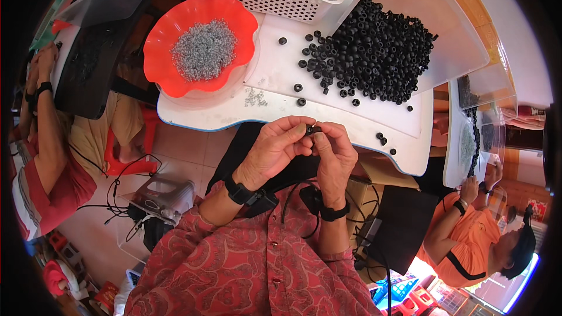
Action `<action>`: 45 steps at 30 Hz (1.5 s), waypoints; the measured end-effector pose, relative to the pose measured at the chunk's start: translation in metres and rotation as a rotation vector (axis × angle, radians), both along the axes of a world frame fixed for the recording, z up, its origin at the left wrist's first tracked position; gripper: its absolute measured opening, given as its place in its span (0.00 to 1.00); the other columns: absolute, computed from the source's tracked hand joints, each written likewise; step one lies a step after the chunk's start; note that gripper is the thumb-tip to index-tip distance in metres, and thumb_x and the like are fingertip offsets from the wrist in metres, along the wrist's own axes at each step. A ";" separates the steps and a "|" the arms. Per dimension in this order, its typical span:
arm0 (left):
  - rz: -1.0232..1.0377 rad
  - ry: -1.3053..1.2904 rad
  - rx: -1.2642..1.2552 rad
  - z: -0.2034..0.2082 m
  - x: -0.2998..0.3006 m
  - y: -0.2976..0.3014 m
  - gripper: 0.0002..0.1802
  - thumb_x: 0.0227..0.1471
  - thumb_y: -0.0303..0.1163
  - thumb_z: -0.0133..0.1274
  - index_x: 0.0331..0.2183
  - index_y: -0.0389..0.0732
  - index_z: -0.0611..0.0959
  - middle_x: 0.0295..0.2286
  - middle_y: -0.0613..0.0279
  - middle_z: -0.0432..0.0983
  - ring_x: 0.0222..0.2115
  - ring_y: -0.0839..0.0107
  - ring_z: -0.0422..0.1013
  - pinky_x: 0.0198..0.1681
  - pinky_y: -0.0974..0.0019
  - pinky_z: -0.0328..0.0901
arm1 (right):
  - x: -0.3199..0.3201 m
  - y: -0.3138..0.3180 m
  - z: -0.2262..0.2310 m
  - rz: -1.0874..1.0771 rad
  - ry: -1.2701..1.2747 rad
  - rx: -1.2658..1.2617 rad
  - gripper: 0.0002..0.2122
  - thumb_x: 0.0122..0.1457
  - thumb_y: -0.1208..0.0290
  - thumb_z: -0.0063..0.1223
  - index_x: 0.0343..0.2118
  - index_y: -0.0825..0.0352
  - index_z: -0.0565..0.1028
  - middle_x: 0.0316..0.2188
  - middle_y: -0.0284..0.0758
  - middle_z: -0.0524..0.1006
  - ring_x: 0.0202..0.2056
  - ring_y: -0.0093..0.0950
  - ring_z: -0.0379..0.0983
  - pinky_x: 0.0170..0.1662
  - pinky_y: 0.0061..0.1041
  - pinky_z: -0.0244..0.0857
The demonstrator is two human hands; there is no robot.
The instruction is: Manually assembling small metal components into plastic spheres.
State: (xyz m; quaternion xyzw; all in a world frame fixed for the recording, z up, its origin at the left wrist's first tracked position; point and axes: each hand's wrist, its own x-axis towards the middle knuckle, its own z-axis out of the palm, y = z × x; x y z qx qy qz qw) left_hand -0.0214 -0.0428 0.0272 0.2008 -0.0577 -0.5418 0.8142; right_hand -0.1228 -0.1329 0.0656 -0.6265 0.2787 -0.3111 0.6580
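Just past the near edge of the white table (281,105), my left hand (272,147) and my right hand (335,158) meet at the fingertips. Pinched between thumb and fingers of both is a small black round part (309,130), mostly covered by the fingers. Ahead and to the right lies a big heap of small black round parts with holes (380,47), with several loose ones in front of it. At the left, a red wavy-rimmed bowl (159,52) holds a pile of tiny clear pieces (205,50).
A white perforated basket (293,6) with some black parts stands at the back. A clear plastic sheet (436,9) borders the heap. Co-workers sit left (52,158) and right (468,246). Cables and a cardboard box (366,199) are below the table on the right.
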 end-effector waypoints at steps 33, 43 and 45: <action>0.055 -0.176 0.098 0.009 -0.005 0.009 0.16 0.61 0.28 0.47 0.48 0.31 0.76 0.34 0.56 0.78 0.33 0.72 0.76 0.40 0.70 0.74 | 0.000 0.005 0.001 -0.065 0.063 -0.420 0.05 0.56 0.83 0.53 0.35 0.71 0.75 0.35 0.35 0.73 0.35 0.25 0.72 0.40 0.21 0.66; 0.060 -0.204 0.096 0.004 -0.004 0.012 0.14 0.59 0.25 0.50 0.46 0.30 0.78 0.37 0.54 0.78 0.34 0.73 0.76 0.38 0.70 0.75 | -0.005 0.005 0.006 -0.035 0.091 -0.511 0.05 0.54 0.83 0.55 0.34 0.70 0.75 0.33 0.36 0.74 0.33 0.26 0.72 0.36 0.21 0.67; 0.074 -0.219 0.111 0.004 -0.004 0.012 0.13 0.59 0.25 0.50 0.45 0.30 0.78 0.33 0.55 0.78 0.32 0.72 0.77 0.37 0.70 0.75 | -0.006 0.006 0.006 -0.033 0.103 -0.539 0.05 0.54 0.84 0.55 0.34 0.70 0.75 0.33 0.36 0.74 0.32 0.26 0.72 0.35 0.21 0.67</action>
